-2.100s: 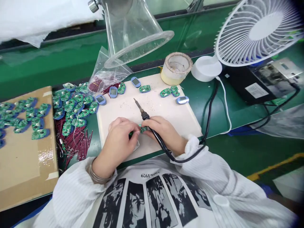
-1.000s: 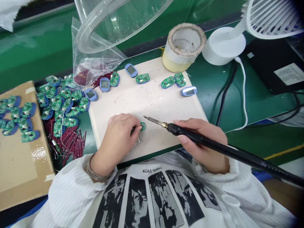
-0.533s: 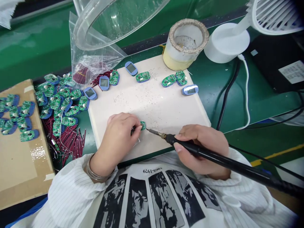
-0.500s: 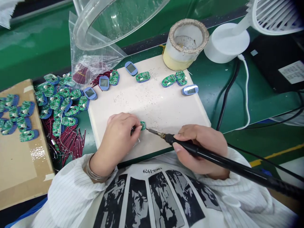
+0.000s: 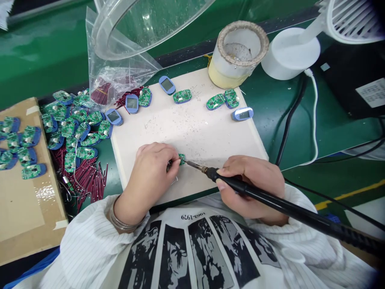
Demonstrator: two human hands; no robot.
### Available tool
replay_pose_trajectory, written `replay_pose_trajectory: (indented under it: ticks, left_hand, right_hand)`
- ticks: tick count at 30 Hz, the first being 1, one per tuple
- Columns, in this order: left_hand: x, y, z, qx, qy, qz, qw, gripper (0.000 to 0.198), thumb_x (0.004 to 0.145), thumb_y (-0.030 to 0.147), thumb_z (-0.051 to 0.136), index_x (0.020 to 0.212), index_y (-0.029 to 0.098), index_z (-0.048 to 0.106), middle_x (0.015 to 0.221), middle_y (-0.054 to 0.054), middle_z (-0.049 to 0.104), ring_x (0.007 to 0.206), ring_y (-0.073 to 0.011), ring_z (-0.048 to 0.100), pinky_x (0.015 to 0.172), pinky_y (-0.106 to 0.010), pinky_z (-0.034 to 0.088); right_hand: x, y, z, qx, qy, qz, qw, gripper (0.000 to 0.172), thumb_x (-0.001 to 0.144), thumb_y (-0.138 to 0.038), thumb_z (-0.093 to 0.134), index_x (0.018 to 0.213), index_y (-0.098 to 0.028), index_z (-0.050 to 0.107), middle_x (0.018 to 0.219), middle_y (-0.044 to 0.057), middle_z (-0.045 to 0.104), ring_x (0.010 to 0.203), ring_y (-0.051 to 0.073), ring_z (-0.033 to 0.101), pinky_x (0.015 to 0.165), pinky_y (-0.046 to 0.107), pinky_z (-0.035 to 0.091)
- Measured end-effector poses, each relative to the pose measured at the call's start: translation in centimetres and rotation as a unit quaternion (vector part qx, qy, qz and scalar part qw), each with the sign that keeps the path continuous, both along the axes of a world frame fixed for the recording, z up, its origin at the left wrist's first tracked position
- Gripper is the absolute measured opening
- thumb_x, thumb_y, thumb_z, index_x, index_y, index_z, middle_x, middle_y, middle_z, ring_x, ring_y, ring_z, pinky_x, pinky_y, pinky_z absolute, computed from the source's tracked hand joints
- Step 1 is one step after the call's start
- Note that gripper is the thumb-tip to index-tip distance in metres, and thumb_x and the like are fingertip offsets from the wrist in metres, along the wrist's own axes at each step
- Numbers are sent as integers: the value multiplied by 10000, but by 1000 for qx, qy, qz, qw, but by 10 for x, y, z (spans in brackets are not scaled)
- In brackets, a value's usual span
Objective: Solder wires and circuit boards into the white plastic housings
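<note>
With its fingers closed, my left hand (image 5: 156, 170) grips a small green circuit board (image 5: 181, 158) low on the pale work board (image 5: 168, 128). Most of that circuit board is hidden under my fingers. My right hand (image 5: 251, 186) is wrapped round the black handle of a soldering iron (image 5: 240, 185). The iron's metal tip points left and meets, or nearly meets, the exposed end of the circuit board. A thin pale wire end (image 5: 174, 180) shows just below my left fingers.
At left lies a pile of blue-backed circuit boards (image 5: 80, 128) beside dark red wires (image 5: 92, 178). More boards rest on a cardboard box (image 5: 21, 212). A round pot (image 5: 239, 56), a white fan (image 5: 291, 52) and a clear ring-shaped lens (image 5: 120, 52) stand at the back.
The view has shifted slightly. Both hands hold nearly the same pose, with the soldering iron's tip still at the circuit board.
</note>
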State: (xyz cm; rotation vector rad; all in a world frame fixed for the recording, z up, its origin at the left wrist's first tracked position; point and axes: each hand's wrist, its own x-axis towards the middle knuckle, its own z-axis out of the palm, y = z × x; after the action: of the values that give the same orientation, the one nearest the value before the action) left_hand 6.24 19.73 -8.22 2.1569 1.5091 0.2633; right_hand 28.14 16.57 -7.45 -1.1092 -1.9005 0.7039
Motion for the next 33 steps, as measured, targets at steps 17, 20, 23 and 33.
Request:
replay_pose_trajectory:
  ticks: [17, 20, 23, 33]
  left_hand:
    - [1, -2, -1, 10, 11, 0, 1000, 114, 839, 199, 569, 741, 205, 628, 901, -24, 725, 876, -214, 634, 859, -394, 466]
    - [2, -2, -1, 12, 17, 1, 1000, 122, 834, 197, 572, 724, 203, 623, 886, -24, 725, 871, -214, 634, 857, -392, 463]
    - [2, -2, -2, 22, 15, 2, 1000, 115, 825, 197, 585, 719, 197, 626, 877, -25, 725, 858, -213, 635, 853, -391, 465]
    - [2, -1, 0, 21, 17, -5, 1000, 114, 839, 189, 582, 746, 185, 646, 885, -32, 722, 857, -208, 637, 847, -378, 465]
  right_hand:
    - [-4, 0, 3, 27, -45, 5, 999, 149, 780, -167, 558, 867, -273, 502, 612, -19, 595, 563, 184, 625, 456, 309, 493]
    - [-4, 0, 3, 29, -47, 15, 998, 159, 770, -155, 559, 865, -263, 492, 630, -20, 598, 579, 173, 627, 498, 295, 508]
    - [-4, 0, 3, 32, -49, 32, 998, 165, 762, -144, 563, 857, -256, 488, 623, -24, 585, 570, 162, 613, 517, 284, 510]
    - [2, 3, 10, 66, -43, -12, 997, 182, 719, -87, 576, 826, -225, 523, 592, -17, 598, 545, 178, 623, 466, 293, 503]
